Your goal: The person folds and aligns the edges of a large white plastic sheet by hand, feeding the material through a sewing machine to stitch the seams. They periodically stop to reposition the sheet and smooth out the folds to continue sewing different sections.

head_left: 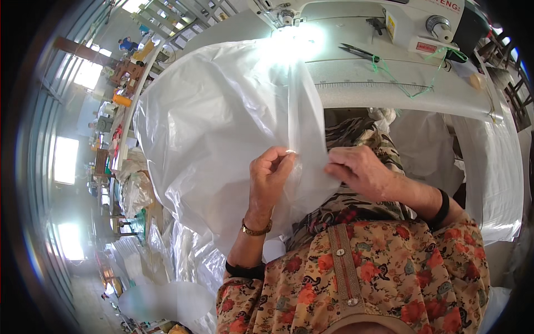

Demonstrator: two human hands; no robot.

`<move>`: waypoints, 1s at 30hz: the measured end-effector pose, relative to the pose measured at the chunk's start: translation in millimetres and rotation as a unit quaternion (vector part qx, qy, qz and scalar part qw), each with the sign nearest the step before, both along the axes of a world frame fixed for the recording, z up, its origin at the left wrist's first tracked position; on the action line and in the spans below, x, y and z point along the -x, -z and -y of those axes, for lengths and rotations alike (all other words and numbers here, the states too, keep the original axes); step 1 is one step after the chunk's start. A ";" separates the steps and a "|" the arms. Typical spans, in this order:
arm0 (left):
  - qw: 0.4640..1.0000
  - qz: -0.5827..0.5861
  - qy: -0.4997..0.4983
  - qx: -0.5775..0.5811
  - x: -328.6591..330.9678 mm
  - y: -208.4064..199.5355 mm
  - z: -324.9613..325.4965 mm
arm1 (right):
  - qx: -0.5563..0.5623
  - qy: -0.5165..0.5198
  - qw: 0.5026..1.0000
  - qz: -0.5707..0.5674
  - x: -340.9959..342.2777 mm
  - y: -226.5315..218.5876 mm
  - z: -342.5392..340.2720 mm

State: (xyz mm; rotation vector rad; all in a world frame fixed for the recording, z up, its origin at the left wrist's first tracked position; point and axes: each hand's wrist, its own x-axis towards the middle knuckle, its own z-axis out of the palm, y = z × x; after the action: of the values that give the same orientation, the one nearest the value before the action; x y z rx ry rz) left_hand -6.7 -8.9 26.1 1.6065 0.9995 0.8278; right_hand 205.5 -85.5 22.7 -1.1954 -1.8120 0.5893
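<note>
A large, shiny, translucent white plastic sheet (217, 111) spreads from the sewing machine (423, 28) down over my lap. A narrow folded strip (292, 106) runs along it toward the bright light at the needle, whose glare hides the stitching spot. My left hand (271, 173) pinches the sheet at this strip, thumb against fingers. To its right, my right hand (359, 171) is closed, its fingertips at the sheet's right edge. That edge looks gripped between thumb and fingers, slightly blurred.
Black tweezers (359, 53) and tangled green thread (403, 83) lie on the machine table (345, 69), right of the needle. A ruler scale (378, 85) runs along its near side. More plastic film (492, 172) hangs at the right; crumpled film (194, 267) gathers at lower left.
</note>
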 end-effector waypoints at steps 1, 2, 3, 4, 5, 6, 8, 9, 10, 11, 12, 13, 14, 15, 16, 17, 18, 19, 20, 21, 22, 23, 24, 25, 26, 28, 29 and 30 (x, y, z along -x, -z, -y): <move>1.000 -0.013 0.004 -0.019 -2.4 -2.9 1.1 | 0.012 -0.029 1.000 0.002 5.1 -4.3 -3.7; 0.999 -0.025 0.008 -0.037 -4.1 -5.5 2.1 | 0.025 -0.058 0.998 0.004 10.1 -7.6 -6.4; 0.999 -0.025 0.009 -0.037 -5.1 -7.3 3.2 | 0.025 -0.057 0.998 0.004 15.2 -8.7 -8.4; 0.997 -0.057 0.007 -0.056 -5.9 -8.7 4.3 | 0.026 -0.072 0.997 0.013 20.5 -7.5 -10.6; 0.993 -0.089 0.005 -0.074 -6.5 -9.2 5.2 | 0.028 -0.086 0.996 0.022 24.4 -4.7 -11.9; 0.993 -0.090 0.007 -0.075 -7.3 -8.9 5.3 | 0.028 -0.085 0.996 0.022 28.0 0.4 -12.2; 0.998 -0.036 0.019 -0.049 -9.1 -6.8 5.5 | 0.038 -0.122 0.991 0.044 35.5 10.7 -10.0; 0.998 -0.037 0.021 -0.049 -7.6 -5.3 4.3 | 0.038 -0.121 0.991 0.044 37.5 6.9 -8.6; 0.998 -0.037 0.027 -0.054 -3.8 -2.1 1.5 | 0.037 -0.131 0.989 0.066 39.8 0.8 -7.5; 0.997 -0.036 0.034 -0.059 -0.8 -1.0 -0.7 | 0.036 -0.140 0.986 0.088 41.8 -3.4 -8.0; 0.997 -0.036 0.036 -0.056 1.2 -1.3 -1.6 | 0.039 -0.138 0.986 0.088 44.4 -2.7 -10.1; 0.996 -0.055 0.020 -0.063 2.8 -2.6 -2.5 | -0.004 -0.149 0.982 0.116 46.9 -1.3 -12.7; 0.995 -0.073 0.005 -0.070 4.4 -3.1 -4.4 | -0.047 -0.160 0.976 0.143 49.4 0.5 -15.8; 0.995 -0.071 0.007 -0.068 5.0 -2.1 -6.1 | -0.043 -0.159 0.976 0.145 51.7 3.0 -19.1; 0.996 -0.050 0.036 -0.057 5.7 -1.3 -8.4 | -0.089 -0.167 0.971 0.145 53.8 6.3 -23.7; 0.996 -0.028 0.065 -0.047 7.3 -1.0 -11.3 | -0.135 -0.174 0.965 0.144 53.9 9.3 -28.0; 0.997 -0.027 0.065 -0.045 10.6 -1.8 -13.2 | -0.132 -0.175 0.965 0.145 51.3 11.8 -32.2; 0.997 -0.044 0.059 -0.039 15.0 -5.4 -15.6 | -0.124 -0.130 0.977 0.116 47.0 13.4 -38.7; 0.996 -0.061 0.054 -0.033 20.3 -10.9 -18.6 | -0.116 -0.086 0.986 0.086 42.9 15.4 -46.4; 0.996 -0.060 0.055 -0.035 26.4 -21.5 -21.3 | -0.043 0.003 0.989 -0.140 39.8 23.8 -56.8; 0.994 -0.084 0.046 -0.055 32.7 -34.9 -25.7 | 0.041 0.076 0.981 -0.174 35.2 28.1 -68.8; 0.991 -0.107 0.037 -0.075 37.9 -49.1 -30.6 | 0.124 0.148 0.959 -0.207 33.0 32.4 -81.0; 0.990 -0.107 0.040 -0.080 44.2 -63.8 -37.4 | 0.134 0.157 0.968 -0.144 40.1 47.3 -98.6; 0.979 -0.153 0.043 -0.125 51.0 -79.9 -43.1 | 0.143 0.162 0.973 -0.081 55.2 62.7 -118.2; 0.965 -0.197 0.043 -0.170 53.8 -95.4 -46.5 | 0.128 0.115 0.984 -0.047 77.0 69.6 -133.9; 0.933 -0.253 0.101 -0.235 22.9 -136.8 -52.8 | 0.007 -0.199 0.958 0.208 108.0 93.7 -204.7; 0.898 -0.313 0.129 -0.280 24.5 -146.6 -59.2 | -0.020 -0.279 0.888 0.365 138.2 29.8 -207.5; 0.896 -0.317 0.124 -0.284 17.4 -160.1 -56.7 | -0.027 -0.280 0.887 0.365 141.1 27.2 -209.8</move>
State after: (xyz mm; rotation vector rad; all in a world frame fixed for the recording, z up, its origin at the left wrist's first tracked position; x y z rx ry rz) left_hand -24.1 47.8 186.2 2.5558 0.9995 0.4272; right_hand 64.5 124.3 -4.5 -0.8942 -2.8469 0.4101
